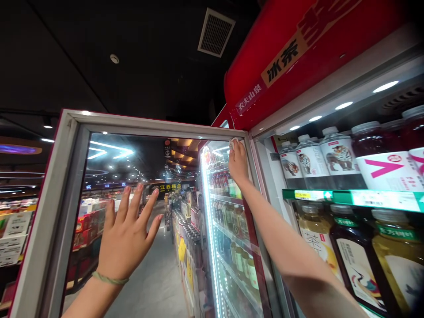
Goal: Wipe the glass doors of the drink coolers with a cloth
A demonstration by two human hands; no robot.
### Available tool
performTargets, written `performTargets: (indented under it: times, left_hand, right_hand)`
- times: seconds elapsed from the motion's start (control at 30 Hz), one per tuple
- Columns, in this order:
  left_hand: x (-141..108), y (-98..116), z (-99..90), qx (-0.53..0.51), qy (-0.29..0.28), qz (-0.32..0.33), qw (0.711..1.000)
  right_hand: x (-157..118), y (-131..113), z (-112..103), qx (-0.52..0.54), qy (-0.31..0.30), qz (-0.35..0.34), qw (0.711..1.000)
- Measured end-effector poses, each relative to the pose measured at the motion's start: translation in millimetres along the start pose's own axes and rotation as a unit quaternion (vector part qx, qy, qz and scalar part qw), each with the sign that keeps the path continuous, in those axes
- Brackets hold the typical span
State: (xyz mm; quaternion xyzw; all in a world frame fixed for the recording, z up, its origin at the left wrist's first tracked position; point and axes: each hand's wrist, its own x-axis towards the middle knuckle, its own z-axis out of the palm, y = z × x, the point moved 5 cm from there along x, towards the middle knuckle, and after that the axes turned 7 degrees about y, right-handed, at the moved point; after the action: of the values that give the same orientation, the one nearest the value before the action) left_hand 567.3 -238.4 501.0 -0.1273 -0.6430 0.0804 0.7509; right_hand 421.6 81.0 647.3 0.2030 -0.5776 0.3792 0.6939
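Observation:
A fridge's glass door [159, 126] stands swung open in front of me, with a pale frame and a red edge. My left hand [124, 240], with a green band on the wrist, is raised at the glass with its fingers spread and nothing in it. Whether the palm touches the pane is hard to tell. At the upper corner by the hinge side, my right hand [238, 165] presses a whitish cloth [234, 141] to the glass. Most of the cloth is hidden under the fingers.
To the right, the red fridge [271, 84] has lit shelves of bottled drinks [341, 154] behind a green price strip [311, 194]. Through the glass I see another lit drinks cooler [228, 229], stacked goods and a grey aisle floor [155, 274]. Shop shelves stand at the left.

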Motion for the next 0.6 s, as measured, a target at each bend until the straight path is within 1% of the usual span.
performTargets:
  times: [0.03,0.07,0.13,0.17,0.2,0.27,0.3,0.33,0.4,0.43,0.47,0.53,0.57,0.6]
  left_hand:
    - [0,-1,0.2,-0.003,-0.001,0.0,1.0]
    - [-1,-1,0.3,-0.007,-0.002,0.001,1.0]
    - [0,-1,0.3,-0.014,-0.001,0.002,1.0]
    - [0,-1,0.2,-0.017,-0.001,0.002,1.0]
    - [0,-1,0.3,-0.018,-0.002,0.002,1.0]
    - [1,0,0.2,-0.018,-0.002,0.005,1.0]
    - [1,0,0.4,-0.018,-0.003,0.007,1.0]
    - [1,0,0.7,-0.017,-0.004,0.009,1.0]
    - [1,0,1.5,-0.017,-0.004,0.012,1.0]
    - [0,-1,1.9,-0.017,-0.002,0.012,1.0]
    - [0,-1,2.4,-0.017,-0.002,0.01,1.0]
    - [-1,-1,2.8,-0.02,0.0,0.007,1.0]
    - [-1,-1,2.8,-0.021,0.001,0.006,1.0]
    - [-1,-1,2.6,-0.023,0.002,0.006,1.0]
  right_hand:
    - [-2,0,0,-0.005,0.006,0.008,1.0]
    - [-5,-2,1,-0.009,-0.007,-0.005,1.0]
    - [-9,-7,5,-0.013,-0.06,-0.05,0.997]
    - [-10,-8,5,-0.015,-0.076,-0.056,0.995]
    - [-11,-7,3,-0.018,-0.077,-0.044,0.996]
    - [-11,-2,-2,-0.03,-0.051,0.003,0.998]
    - [-12,-1,-3,-0.034,-0.044,0.009,0.998]
    - [-13,-3,-3,-0.037,-0.051,-0.009,0.998]
    - [-17,-11,2,-0.041,-0.088,-0.078,0.992]
    - [-20,-12,3,-0.045,-0.096,-0.098,0.989]
    - [-22,-12,2,-0.052,-0.092,-0.097,0.99]
    - [-25,-6,-3,-0.063,-0.06,-0.054,0.995]
    - [-28,-3,-5,-0.064,-0.055,-0.043,0.995]
    - [-31,-3,-5,-0.062,-0.065,-0.052,0.995]
